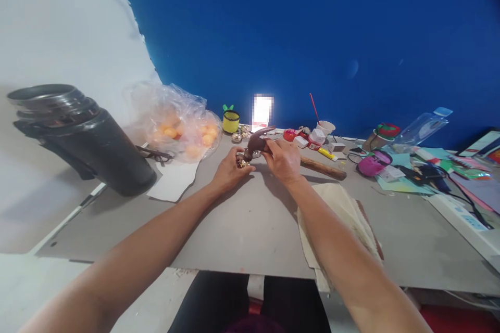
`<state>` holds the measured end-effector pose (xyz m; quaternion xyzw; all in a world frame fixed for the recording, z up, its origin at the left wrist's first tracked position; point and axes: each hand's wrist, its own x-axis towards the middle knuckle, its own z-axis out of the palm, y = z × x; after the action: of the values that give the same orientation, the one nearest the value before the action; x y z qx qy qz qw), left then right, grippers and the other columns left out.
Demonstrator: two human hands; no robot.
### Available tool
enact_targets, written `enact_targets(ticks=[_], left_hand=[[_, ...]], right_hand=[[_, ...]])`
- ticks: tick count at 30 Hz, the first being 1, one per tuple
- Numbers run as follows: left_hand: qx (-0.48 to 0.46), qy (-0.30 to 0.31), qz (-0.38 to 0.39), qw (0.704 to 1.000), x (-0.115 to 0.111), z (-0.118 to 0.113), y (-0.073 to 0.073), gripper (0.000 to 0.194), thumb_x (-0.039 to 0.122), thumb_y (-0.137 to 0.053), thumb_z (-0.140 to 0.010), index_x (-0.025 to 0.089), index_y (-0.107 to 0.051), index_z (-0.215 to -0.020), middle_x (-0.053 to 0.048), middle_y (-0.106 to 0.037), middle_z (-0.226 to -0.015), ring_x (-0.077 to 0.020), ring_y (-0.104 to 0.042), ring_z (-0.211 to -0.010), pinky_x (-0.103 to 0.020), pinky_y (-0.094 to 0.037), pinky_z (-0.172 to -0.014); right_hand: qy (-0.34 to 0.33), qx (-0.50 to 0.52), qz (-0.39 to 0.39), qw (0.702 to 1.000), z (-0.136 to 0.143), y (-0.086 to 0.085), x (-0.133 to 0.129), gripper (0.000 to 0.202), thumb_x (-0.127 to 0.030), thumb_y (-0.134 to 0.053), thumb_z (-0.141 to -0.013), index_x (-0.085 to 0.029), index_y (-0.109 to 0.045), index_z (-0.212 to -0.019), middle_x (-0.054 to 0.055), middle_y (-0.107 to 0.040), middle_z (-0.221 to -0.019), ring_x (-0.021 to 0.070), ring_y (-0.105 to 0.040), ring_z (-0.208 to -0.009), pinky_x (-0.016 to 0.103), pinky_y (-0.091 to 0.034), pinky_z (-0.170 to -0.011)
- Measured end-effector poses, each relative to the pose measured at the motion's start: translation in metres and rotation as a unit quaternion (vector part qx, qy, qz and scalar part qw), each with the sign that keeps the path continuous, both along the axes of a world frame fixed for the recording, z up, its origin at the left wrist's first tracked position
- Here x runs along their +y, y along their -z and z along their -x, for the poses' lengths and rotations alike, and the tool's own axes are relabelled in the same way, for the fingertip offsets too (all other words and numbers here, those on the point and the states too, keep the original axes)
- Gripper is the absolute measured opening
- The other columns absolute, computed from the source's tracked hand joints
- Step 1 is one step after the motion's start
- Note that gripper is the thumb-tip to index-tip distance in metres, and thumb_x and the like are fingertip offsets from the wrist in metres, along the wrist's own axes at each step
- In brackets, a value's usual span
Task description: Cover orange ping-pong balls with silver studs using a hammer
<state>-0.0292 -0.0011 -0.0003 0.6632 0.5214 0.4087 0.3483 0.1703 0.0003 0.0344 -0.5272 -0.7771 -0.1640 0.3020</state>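
Observation:
My left hand [229, 170] is closed around a small shiny gold ball [242, 162], which looks like a metal bell, just above the grey table. In my right hand [284, 160] is a claw hammer [258, 141], gripped close to its dark head. Its wooden handle [323, 167] sticks out to the right past my fingers. The hammer's striking face is down at the gold ball, touching or nearly so. Behind my hands lie more gold balls [236, 137] on the tabletop. My fingers hide part of the held ball.
A large dark thermos [89, 140] stands at the left, near glasses [154, 153] and a plastic bag of oranges [183, 130]. A folded cloth [336, 218] lies under my right forearm. Farther right are a purple pouch [374, 163], a clear bottle [422, 127] and a power strip [464, 223].

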Motion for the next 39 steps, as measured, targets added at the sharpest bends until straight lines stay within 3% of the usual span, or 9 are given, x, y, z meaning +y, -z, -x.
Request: enact_targets(ticks=[4, 10, 16, 20, 27, 31, 39], left_hand=[[0.061, -0.012, -0.034, 0.997, -0.003, -0.002, -0.004, 0.057, 0.033, -0.08, -0.072, 0.026, -0.053, -0.123, -0.002, -0.071, -0.103, -0.0215, -0.066, -0.088, -0.038, -0.052, -0.085], [0.045, -0.013, -0.048, 0.998, -0.005, -0.003, -0.006, 0.055, 0.025, -0.076, -0.072, 0.024, -0.055, -0.122, -0.003, -0.07, -0.105, -0.0217, -0.064, -0.093, -0.038, -0.051, -0.09], [0.01, -0.002, -0.024, 1.0, -0.003, -0.002, -0.007, 0.034, 0.029, -0.063, -0.077, 0.018, -0.065, -0.11, -0.002, -0.066, -0.086, -0.0178, -0.06, -0.077, -0.032, -0.05, -0.075], [-0.019, 0.021, -0.022, 0.999, -0.004, -0.004, -0.01, 0.032, 0.031, -0.063, -0.076, 0.017, -0.065, -0.105, 0.0, -0.065, -0.082, -0.0157, -0.057, -0.071, -0.031, -0.049, -0.07], [-0.028, 0.024, 0.006, 0.999, -0.005, -0.004, -0.009, 0.044, 0.03, -0.071, -0.071, 0.018, -0.064, -0.113, -0.002, -0.068, -0.088, -0.0151, -0.058, -0.069, -0.03, -0.051, -0.066], [-0.009, -0.024, -0.037, 0.999, 0.0, -0.002, -0.003, 0.041, 0.023, -0.071, -0.065, 0.02, -0.068, -0.106, -0.004, -0.068, -0.101, -0.0168, -0.061, -0.078, -0.032, -0.052, -0.075], [-0.045, -0.002, -0.012, 0.999, -0.001, -0.003, -0.009, 0.038, 0.027, -0.067, -0.072, 0.017, -0.067, -0.108, -0.001, -0.067, -0.084, -0.0142, -0.057, -0.068, -0.031, -0.05, -0.07]], right_hand=[[0.01, 0.01, -0.006, 1.0, 0.0, -0.001, 0.0, 0.029, -0.033, -0.061, -0.099, -0.018, -0.067, -0.122, 0.01, -0.074, -0.096, 0.026, -0.062, -0.093, 0.037, -0.032, -0.082], [0.003, 0.01, 0.005, 1.0, 0.001, -0.001, -0.002, 0.026, -0.032, -0.063, -0.097, -0.018, -0.068, -0.119, 0.009, -0.073, -0.096, 0.0245, -0.062, -0.091, 0.036, -0.032, -0.081], [0.037, 0.029, -0.028, 0.998, -0.002, 0.0, 0.001, 0.028, -0.033, -0.063, -0.097, -0.017, -0.067, -0.118, 0.011, -0.072, -0.097, 0.0264, -0.061, -0.092, 0.037, -0.033, -0.083], [0.03, 0.014, -0.02, 0.999, -0.001, 0.002, 0.001, 0.025, -0.034, -0.062, -0.097, -0.017, -0.069, -0.114, 0.011, -0.072, -0.092, 0.0262, -0.06, -0.088, 0.037, -0.032, -0.079], [0.027, 0.019, -0.036, 0.999, 0.001, 0.0, -0.001, 0.032, -0.033, -0.058, -0.1, -0.017, -0.066, -0.126, 0.01, -0.073, -0.095, 0.0263, -0.061, -0.093, 0.038, -0.032, -0.083], [0.024, 0.001, -0.005, 1.0, 0.001, 0.0, -0.001, 0.029, -0.032, -0.06, -0.098, -0.018, -0.068, -0.122, 0.011, -0.072, -0.094, 0.0266, -0.061, -0.092, 0.038, -0.033, -0.081], [0.026, 0.025, -0.015, 0.999, 0.0, 0.002, 0.0, 0.029, -0.032, -0.061, -0.098, -0.018, -0.066, -0.123, 0.011, -0.072, -0.096, 0.0265, -0.061, -0.092, 0.037, -0.033, -0.082]])
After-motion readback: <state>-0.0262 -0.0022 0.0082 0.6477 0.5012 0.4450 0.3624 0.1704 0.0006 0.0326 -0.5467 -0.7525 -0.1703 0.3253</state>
